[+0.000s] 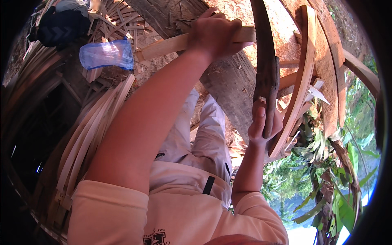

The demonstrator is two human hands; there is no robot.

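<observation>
My left hand [214, 34] is closed round a pale wooden strip [165, 45], which lies across a thick weathered plank [230, 83]. The strip's right end sticks out past my fingers and meets the toothed edge of a hand saw [264, 38]. My right hand [265, 122] grips the saw by its dark handle, at the blade's near end. The blade runs away from me and out of the top of the view. Whether the teeth have cut into the strip I cannot tell.
Long curved boards [300, 77] stand at the right, beside green leaves [347, 204]. A blue clear plastic bag [107, 55] lies at the left, near a dark bag [61, 26]. Bent wooden slats [92, 130] are stacked by my left arm. Sawdust and offcuts litter the ground.
</observation>
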